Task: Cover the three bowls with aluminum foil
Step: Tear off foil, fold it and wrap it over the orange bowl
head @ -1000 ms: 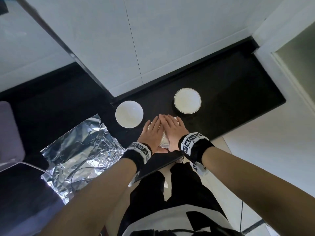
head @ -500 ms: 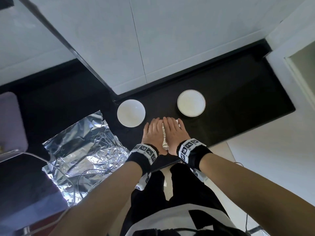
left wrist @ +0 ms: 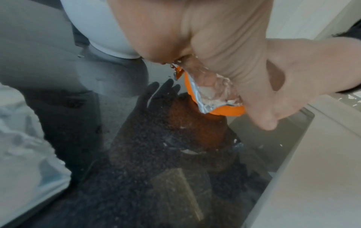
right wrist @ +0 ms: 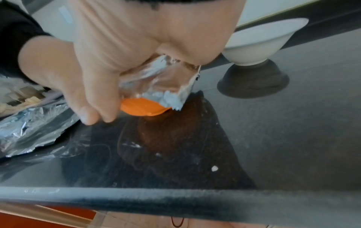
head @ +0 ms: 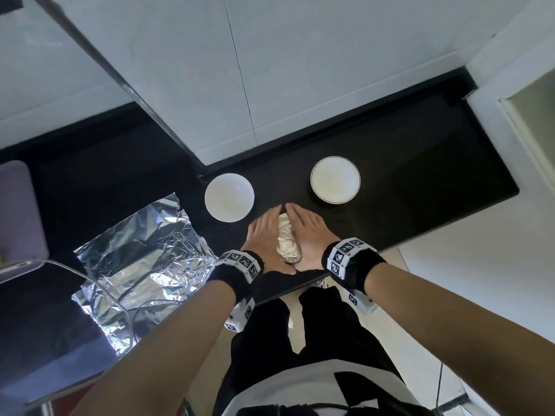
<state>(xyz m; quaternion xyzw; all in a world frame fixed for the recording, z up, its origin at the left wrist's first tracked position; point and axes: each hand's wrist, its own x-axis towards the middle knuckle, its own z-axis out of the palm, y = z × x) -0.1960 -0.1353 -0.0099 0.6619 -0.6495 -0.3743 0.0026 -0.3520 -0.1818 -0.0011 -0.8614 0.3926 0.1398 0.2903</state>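
Note:
A small orange bowl stands near the black counter's front edge, wrapped over the top in aluminum foil. My left hand cups its left side and my right hand cups its right side, palms and thumbs pressing the foil against the wall. Two white bowls stand uncovered behind it: a plain one to the back left and a gold-rimmed one to the back right. A large crumpled foil sheet lies to the left.
The black counter ends just before my wrists, with light floor beyond its front edge. A thin cable runs across the foil sheet. A purple object sits at the far left. White walls close off the back.
My hands, lying side by side over the foil top a second ago, have slid apart and down to the bowl's sides, baring a strip of foil between them.

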